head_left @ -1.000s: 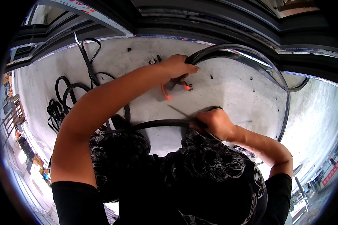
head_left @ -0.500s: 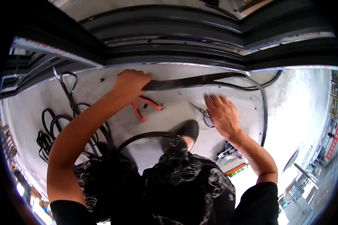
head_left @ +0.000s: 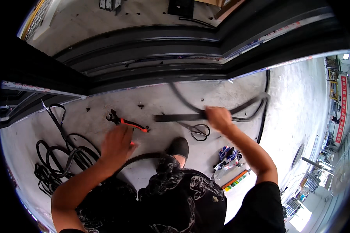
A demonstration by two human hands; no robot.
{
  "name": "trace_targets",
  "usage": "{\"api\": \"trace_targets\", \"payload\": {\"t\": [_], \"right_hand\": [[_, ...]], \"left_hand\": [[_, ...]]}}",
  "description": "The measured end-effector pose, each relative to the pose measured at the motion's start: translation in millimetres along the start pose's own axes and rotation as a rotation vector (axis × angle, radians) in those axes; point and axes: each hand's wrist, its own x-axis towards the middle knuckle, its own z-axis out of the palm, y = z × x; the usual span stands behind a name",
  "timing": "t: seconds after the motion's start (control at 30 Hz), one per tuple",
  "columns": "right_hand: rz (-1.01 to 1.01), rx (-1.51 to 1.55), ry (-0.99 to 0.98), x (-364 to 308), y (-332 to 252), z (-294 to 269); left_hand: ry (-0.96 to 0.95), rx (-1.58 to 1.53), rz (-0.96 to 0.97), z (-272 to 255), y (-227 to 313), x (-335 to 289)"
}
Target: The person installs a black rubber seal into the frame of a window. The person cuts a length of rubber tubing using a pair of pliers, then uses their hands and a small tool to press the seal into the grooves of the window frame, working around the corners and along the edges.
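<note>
My right hand (head_left: 219, 118) is closed around a black rubber strip (head_left: 179, 117). Its flat cut end points left, and more of it loops out to the right beyond my fist. Below the strip lies a pair of scissors (head_left: 200, 133) on the floor, the blade tips partly covered by it. My left hand (head_left: 118, 143) is over the pliers (head_left: 134, 125), which have red-orange handles and a dark head. It covers part of one handle. That hand is blurred and its fingers are mostly hidden, so a grip cannot be made out.
Dark metal frame profiles (head_left: 151, 50) run across the far side. Coiled black strips (head_left: 62, 159) lie at the left. My shoe (head_left: 178, 148) stands in the middle, with a crumpled plastic packet (head_left: 227, 155) and an orange-and-green tube (head_left: 236, 179) to its right.
My left hand has let go of the strip and come back toward me, over the pliers. My right hand has left the scissors' side and taken hold of the strip. The view has shifted.
</note>
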Motion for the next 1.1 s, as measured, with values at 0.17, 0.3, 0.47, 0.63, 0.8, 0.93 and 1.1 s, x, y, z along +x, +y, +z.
{"api": "trace_targets", "payload": {"t": [0.17,0.3,0.47,0.63,0.8,0.93,1.1], "right_hand": [[0.172,-0.227,0.044,-64.6,130.8,33.6],[0.203,-0.335,0.053,-80.8,105.5,4.1],[-0.236,0.482,0.055,-31.8,-39.0,-51.6],[-0.536,0.723,-0.233,-6.8,-123.0,-29.1],[-0.545,1.396,-0.119,16.3,-218.4,-19.4],[-0.447,1.944,-0.423,36.5,-246.3,-89.5],[-0.691,1.993,-0.117,45.8,-248.9,-163.6]], "left_hand": [[-0.581,-0.21,-0.212,64.7,-6.9,-113.2],[-0.425,-0.133,-0.189,89.5,-14.6,-127.2],[-0.549,-0.024,-0.268,107.9,-48.3,-152.0],[-0.449,-0.415,-0.637,15.5,-67.0,-84.7],[-0.251,-0.288,-0.504,-66.7,-73.0,-84.4],[-0.17,-0.243,-0.442,-112.3,-42.2,-82.1],[0.063,-0.794,-0.747,-95.3,-16.6,-81.0]]}}
